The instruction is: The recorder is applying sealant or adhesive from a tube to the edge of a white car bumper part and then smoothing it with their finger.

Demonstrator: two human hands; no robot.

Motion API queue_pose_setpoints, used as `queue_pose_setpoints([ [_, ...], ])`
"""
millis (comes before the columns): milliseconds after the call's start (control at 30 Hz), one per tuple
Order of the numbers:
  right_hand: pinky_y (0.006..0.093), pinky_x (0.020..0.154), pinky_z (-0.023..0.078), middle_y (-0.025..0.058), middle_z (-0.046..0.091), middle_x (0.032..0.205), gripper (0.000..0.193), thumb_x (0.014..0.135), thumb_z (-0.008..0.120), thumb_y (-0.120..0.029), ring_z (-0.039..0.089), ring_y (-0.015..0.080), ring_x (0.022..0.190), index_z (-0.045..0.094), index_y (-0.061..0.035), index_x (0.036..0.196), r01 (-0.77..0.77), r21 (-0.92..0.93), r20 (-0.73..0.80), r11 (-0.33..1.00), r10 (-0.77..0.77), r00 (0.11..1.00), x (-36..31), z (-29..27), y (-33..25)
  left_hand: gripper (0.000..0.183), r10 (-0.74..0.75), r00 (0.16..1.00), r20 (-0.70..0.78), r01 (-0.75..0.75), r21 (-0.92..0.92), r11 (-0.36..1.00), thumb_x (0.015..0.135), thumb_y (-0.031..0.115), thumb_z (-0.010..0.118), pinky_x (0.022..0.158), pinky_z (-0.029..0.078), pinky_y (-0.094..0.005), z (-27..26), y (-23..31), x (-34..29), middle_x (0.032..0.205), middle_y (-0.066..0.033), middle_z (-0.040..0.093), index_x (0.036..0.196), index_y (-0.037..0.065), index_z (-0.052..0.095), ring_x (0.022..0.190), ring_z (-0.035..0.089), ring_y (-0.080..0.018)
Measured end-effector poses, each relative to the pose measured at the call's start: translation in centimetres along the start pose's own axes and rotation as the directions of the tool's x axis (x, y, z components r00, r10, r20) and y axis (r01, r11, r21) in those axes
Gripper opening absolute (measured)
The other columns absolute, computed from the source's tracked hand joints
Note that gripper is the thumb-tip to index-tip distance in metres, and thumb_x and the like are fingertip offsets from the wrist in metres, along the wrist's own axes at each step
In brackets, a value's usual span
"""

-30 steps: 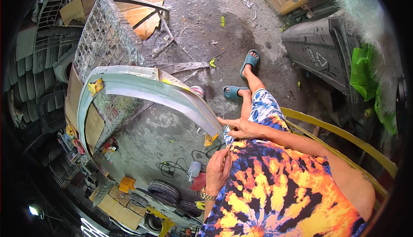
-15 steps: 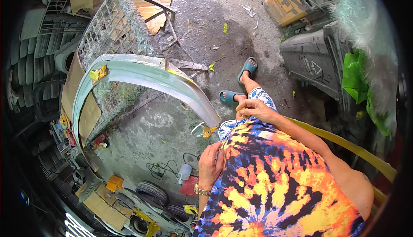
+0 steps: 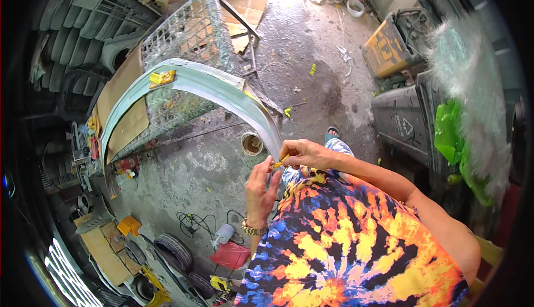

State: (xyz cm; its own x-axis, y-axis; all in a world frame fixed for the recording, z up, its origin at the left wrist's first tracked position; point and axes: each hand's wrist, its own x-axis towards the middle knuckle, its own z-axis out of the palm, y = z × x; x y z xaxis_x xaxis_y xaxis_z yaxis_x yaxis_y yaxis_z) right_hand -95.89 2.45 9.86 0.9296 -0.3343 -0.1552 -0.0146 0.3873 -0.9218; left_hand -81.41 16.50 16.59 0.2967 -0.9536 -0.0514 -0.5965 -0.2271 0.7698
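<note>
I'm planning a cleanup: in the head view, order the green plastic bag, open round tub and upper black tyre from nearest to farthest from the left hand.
1. Open round tub, on the floor just beyond the left hand.
2. Upper black tyre, to the lower left.
3. Green plastic bag, well off to the right.

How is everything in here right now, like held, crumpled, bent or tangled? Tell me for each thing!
Right hand: pinching a small yellow piece
Left hand: partly curled, fingertips by that piece; grip unclear
Small yellow piece: held, beside the curved panel's near end
Curved panel: bowed like an arch
Gold watch: worn on the left wrist
Black cable: tangled
Green bag: crumpled
</note>
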Motion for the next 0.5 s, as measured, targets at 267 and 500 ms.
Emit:
queue_pose_setpoints([
  [267, 0.0220, 0.052, 0.042, -0.0017, 0.059, 0.069, 0.027, 0.099, 0.059, -0.029, 0.052, 0.0055, 0.060, 0.065, -0.0040, 0.090, -0.015, 0.089, -0.037, 0.996, 0.018, 0.999, 3.0, 1.2, -3.9, 0.049, 0.015, 0.994, -0.104, -0.008, 0.064, 0.998, 0.082, 0.006, 0.073, 0.082, 0.052, -0.0355, -1.9, 2.9, 2.9, 0.112, -0.0118, 0.065, 0.129, 0.006, 0.059, 0.094, 0.065, -0.0243],
  [500, 0.0229, 0.043, 0.036, 0.0005, 0.058, 0.059, 0.045, 0.101, 0.053, -0.041, 0.048, 0.0054, 0.047, 0.066, -0.0029, 0.080, -0.124, -0.047, -0.068, 0.991, 0.121, 0.990, 2.3, 0.3, -3.6, 0.048, 0.067, 0.983, -0.168, -0.072, -0.020, 0.997, 0.085, 0.017, 0.073, 0.084, 0.051, -0.0367, -0.3, 2.1, 1.8, 0.109, -0.0141, 0.062, 0.128, 0.003, 0.056, 0.097, 0.064, -0.0296],
])
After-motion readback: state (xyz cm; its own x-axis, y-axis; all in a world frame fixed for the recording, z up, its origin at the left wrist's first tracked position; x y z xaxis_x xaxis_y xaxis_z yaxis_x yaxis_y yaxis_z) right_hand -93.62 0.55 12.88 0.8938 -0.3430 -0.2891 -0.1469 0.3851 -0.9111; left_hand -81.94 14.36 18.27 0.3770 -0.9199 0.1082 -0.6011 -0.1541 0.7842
